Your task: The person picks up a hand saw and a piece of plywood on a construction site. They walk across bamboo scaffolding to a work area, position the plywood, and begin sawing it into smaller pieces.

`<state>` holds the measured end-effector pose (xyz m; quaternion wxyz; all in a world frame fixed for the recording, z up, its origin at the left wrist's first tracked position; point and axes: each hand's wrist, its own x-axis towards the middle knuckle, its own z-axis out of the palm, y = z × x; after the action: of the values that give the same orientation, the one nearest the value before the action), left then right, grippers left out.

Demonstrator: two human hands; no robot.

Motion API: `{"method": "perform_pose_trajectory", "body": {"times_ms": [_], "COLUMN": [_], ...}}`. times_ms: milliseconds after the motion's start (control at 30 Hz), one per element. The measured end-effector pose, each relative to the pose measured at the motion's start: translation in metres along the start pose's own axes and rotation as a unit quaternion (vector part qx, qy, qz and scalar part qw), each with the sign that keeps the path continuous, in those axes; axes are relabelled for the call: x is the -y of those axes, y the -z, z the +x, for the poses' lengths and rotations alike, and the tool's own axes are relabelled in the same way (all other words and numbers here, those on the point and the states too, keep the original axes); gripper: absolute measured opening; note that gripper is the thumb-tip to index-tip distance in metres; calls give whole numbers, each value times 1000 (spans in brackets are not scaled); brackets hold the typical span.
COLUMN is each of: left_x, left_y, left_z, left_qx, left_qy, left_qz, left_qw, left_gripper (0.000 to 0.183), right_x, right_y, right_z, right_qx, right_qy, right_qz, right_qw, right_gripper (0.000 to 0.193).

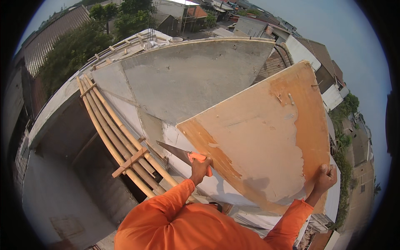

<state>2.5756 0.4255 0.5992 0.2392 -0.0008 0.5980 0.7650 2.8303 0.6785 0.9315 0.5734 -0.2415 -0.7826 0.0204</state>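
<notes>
My left hand [199, 171] is closed around the orange handle of a handsaw [176, 153]. The saw's dark blade points up and to the left, beside the lower left edge of a large plywood panel [254, 137]. This panel is tilted, orange-brown, with a broad patch of dried grey-beige cement across its face. On its right edge, low down, my right hand [326, 179] has its fingers closed on the board. A nail [317, 85] sticks out of the same edge farther up. Both my sleeves are orange.
Left of me, bamboo poles [114, 125] joined by wooden cleats [130, 161] span a deep stairwell opening [89, 183]. Beyond the panel lies a grey cement-stained board [200, 75]. White sheets [258, 221] lie near my feet. Rooftops and trees [129, 21] stand far below.
</notes>
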Motion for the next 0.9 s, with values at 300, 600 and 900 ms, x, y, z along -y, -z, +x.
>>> {"method": "perform_pose_trajectory", "body": {"times_ms": [300,600,900], "left_x": [60,100,143], "left_y": [-40,-61,-50], "left_z": [-33,-30,-22], "left_qx": [99,107,85], "left_qy": [175,163,247], "left_qz": [63,17,-77], "left_qw": [977,981,962], "left_gripper": [37,30,27], "right_x": [-61,-56,-62], "right_y": [28,17,1], "right_z": [-7,-10,-57], "right_qx": [53,81,138], "right_qy": [11,21,-7], "right_qz": [-97,-104,-47], "right_qw": [994,991,989], "right_gripper": [70,71,72]}}
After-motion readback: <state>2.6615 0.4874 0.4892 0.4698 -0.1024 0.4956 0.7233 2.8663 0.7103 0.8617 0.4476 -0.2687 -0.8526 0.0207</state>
